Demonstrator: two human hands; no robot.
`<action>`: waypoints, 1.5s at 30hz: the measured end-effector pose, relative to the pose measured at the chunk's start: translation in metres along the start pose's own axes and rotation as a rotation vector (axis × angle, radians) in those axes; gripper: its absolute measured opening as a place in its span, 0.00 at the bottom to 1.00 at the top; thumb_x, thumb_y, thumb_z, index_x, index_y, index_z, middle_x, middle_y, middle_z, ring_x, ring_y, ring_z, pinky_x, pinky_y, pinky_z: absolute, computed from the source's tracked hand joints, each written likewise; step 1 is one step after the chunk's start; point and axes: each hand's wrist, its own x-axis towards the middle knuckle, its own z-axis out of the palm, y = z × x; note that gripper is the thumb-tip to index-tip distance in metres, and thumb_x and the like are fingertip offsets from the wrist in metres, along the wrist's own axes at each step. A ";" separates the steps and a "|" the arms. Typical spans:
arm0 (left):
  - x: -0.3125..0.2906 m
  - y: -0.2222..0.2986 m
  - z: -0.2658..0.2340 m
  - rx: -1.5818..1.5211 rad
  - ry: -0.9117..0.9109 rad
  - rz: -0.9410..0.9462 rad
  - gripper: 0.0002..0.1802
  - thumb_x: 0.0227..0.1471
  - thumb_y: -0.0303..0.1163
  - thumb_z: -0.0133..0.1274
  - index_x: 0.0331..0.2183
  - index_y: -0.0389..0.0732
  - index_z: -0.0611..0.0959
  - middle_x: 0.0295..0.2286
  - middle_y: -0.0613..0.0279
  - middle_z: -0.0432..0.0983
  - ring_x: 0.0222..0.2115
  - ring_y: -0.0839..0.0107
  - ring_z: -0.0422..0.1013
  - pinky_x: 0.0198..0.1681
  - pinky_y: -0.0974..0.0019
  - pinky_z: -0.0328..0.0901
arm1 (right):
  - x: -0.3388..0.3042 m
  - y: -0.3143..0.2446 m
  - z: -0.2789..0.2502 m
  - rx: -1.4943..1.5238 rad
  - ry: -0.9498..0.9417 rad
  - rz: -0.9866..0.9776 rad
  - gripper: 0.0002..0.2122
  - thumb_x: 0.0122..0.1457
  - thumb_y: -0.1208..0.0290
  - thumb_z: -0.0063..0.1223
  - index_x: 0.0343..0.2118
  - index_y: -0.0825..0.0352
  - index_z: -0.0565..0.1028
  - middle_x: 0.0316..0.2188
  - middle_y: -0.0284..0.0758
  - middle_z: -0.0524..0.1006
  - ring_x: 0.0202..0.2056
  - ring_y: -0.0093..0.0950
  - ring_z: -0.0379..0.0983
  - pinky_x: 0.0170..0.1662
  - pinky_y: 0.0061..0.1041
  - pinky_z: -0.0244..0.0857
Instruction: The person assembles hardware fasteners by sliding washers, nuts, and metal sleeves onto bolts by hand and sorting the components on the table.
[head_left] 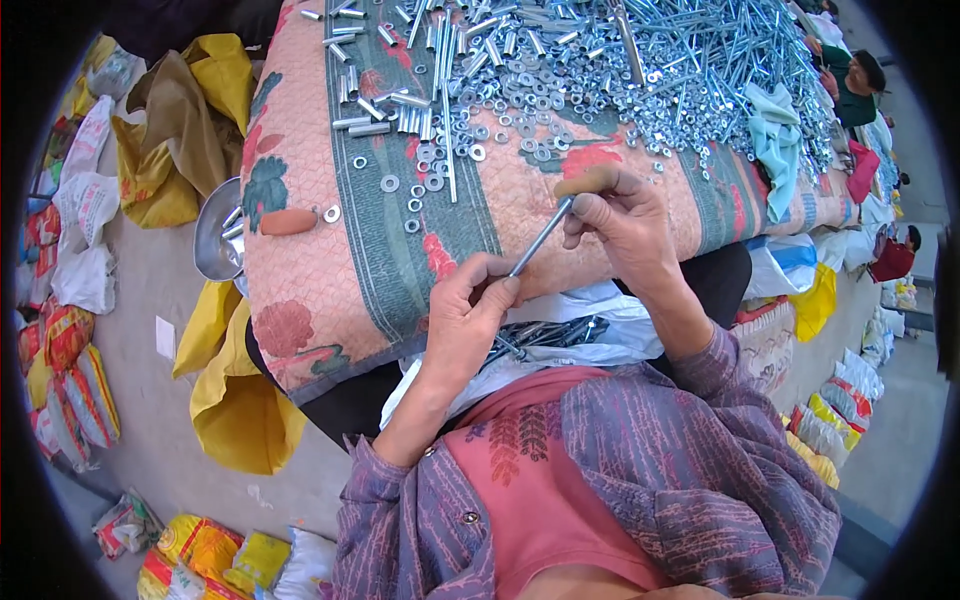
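Where the grey floor (pixel 150 300) carries sacks (pixel 85 230), I see a flowered quilt (pixel 320 270) heaped with bolts and washers (pixel 600 70) along its far edge; at its near edge my left hand (pixel 470 315) and right hand (pixel 620 215) pinch one long bolt (pixel 542 237).

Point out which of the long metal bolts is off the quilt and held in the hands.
The long bolt spanning left hand and right hand; all others lie on the quilt.
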 end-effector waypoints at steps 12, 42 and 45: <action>0.001 -0.006 -0.008 -0.509 -0.186 -0.196 0.06 0.51 0.27 0.51 0.33 0.36 0.77 0.19 0.62 0.70 0.12 0.85 0.55 0.14 0.81 0.48 | -0.012 0.000 0.009 -0.718 0.013 -0.619 0.12 0.47 0.82 0.56 0.37 0.69 0.75 0.29 0.34 0.76 0.26 0.24 0.72 0.31 0.19 0.68; 0.002 -0.006 0.001 -0.219 -0.096 -0.151 0.07 0.52 0.32 0.51 0.28 0.38 0.76 0.15 0.67 0.68 0.10 0.87 0.54 0.11 0.82 0.45 | 0.036 -0.039 -0.056 -0.928 -0.099 -0.037 0.04 0.53 0.78 0.49 0.32 0.69 0.71 0.27 0.32 0.72 0.26 0.23 0.71 0.28 0.22 0.65; 0.002 -0.009 0.002 -0.177 -0.108 -0.143 0.07 0.52 0.32 0.52 0.28 0.39 0.76 0.15 0.67 0.69 0.10 0.87 0.53 0.11 0.81 0.45 | 0.015 -0.034 -0.020 -0.417 -0.234 -0.002 0.05 0.54 0.78 0.50 0.33 0.72 0.72 0.28 0.30 0.72 0.26 0.18 0.71 0.30 0.17 0.68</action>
